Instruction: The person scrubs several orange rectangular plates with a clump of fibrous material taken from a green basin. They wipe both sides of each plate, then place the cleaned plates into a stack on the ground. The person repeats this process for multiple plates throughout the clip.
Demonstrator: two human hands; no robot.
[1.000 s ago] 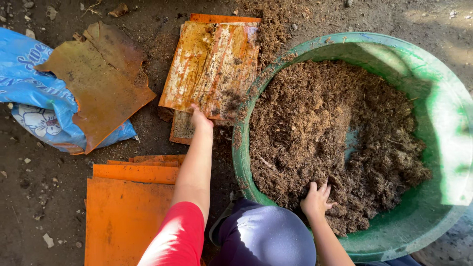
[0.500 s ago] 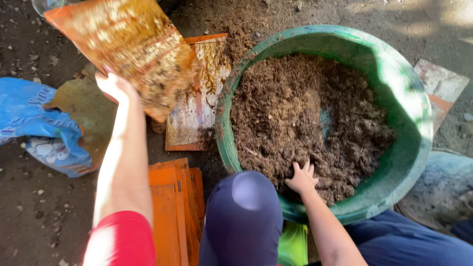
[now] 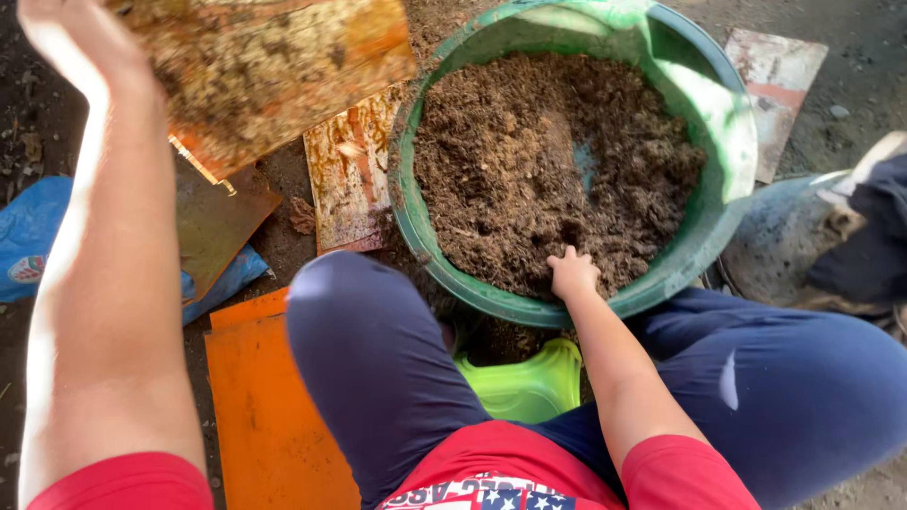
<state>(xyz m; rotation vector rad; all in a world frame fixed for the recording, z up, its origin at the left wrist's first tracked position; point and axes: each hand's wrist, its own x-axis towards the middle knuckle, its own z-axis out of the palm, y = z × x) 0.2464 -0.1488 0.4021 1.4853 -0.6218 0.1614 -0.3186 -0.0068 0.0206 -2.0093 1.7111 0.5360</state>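
Left hand [image 3: 66, 42] raised at the top left corner of the view, clamped on the near edge of a soil-caked orange panel [image 3: 274, 80]; thumb and fingertips themselves hidden behind the board or out of frame, so exact finger spread cannot be told. Panel held tilted in the air, its lower right corner just above the rim of the green basin [image 3: 444, 274]. Right hand [image 3: 572, 274] down in the basin at its near edge, fingers together and pushed into the brown compost [image 3: 548, 161], tips buried.

Basin on the bare earth floor, between the knees, filled with loose, fibrous compost, with a patch of the bottom showing near the centre. Second dirty panel [image 3: 348, 179] flat on the ground against the left side of the basin. Clean orange sheets [image 3: 269, 416] stacked at the lower left, beside the left thigh. Blue bag [image 3: 33, 236] at the left edge under a brown sheet [image 3: 222, 212]. Green plastic stool [image 3: 524, 387] under the body.

Judgement on handling: panel looks thin, stiff and light, one-hand manageable; crust on its face crumbly, likely to shed on tilting. Surface gritty, so low slip risk. Best hold along a bare edge, thumb on top. Compost soft and loose, yields readily.
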